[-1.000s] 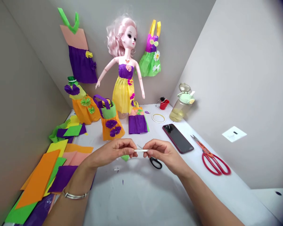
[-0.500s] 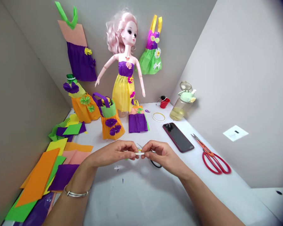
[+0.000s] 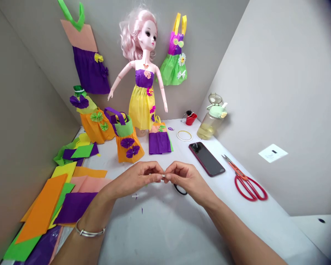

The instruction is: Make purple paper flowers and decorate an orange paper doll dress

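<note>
- Near the middle of the table (image 3: pixel 154 232), our left hand (image 3: pixel 145 177) and right hand (image 3: pixel 186 179) nearly meet, each closed in a pinch on a small white strip (image 3: pixel 163 176).
- We see only a sliver of the strip between the fingertips; our fingers hide the rest, so we cannot tell its full shape.
- Just under the right hand, we make out part of a black loop handle (image 3: pixel 178 191); whatever joins it is covered.
- On the near left, our forearm with its silver bangle (image 3: pixel 89 234) overlaps the coloured sheets (image 3: pixel 44 206); the nearest sheets and both forearms run out of view.
- Far left, the green strap (image 3: pixel 78 24) of the wall-hung purple dress (image 3: pixel 88 70) is cut off.
- Compared with a second ago, our fingertips are closer together, and less of the strip and loop shows.
- Our view has shifted slightly, so the doll (image 3: pixel 142 106), phone (image 3: pixel 206 159) and red-handled scissors (image 3: pixel 238 173) appear a little farther left.
</note>
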The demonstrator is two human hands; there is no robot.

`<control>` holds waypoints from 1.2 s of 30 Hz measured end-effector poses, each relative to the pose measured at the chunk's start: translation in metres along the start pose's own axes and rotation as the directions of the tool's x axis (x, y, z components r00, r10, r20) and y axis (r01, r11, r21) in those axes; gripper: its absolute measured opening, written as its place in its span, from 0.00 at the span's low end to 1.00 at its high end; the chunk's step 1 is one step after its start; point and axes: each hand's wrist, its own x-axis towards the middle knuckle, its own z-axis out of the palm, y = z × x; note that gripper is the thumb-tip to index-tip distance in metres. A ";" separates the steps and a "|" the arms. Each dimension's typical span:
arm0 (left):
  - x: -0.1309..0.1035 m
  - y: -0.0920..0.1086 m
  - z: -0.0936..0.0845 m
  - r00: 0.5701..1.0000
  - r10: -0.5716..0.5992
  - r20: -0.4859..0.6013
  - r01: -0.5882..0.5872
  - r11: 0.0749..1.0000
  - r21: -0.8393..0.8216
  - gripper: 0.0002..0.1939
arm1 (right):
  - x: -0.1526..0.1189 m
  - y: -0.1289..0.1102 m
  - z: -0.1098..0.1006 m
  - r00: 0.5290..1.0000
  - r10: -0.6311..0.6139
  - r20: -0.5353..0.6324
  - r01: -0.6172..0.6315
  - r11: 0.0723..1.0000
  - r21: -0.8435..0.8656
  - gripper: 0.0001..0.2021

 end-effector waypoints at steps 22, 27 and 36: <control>0.008 0.002 0.016 0.936 0.121 -0.331 -0.156 0.984 -0.082 0.06 | 0.004 0.003 0.003 0.995 0.046 -0.083 -0.028 0.979 0.200 0.13; 0.010 -0.008 0.010 0.953 0.071 -0.293 -0.154 0.950 -0.271 0.08 | 0.003 0.005 0.003 0.998 0.047 -0.042 -0.038 0.979 0.200 0.13; 0.008 -0.021 -0.004 0.961 0.053 -0.273 -0.178 0.871 -0.458 0.07 | -0.006 -0.011 -0.026 0.990 0.096 0.106 -0.023 0.838 -0.545 0.08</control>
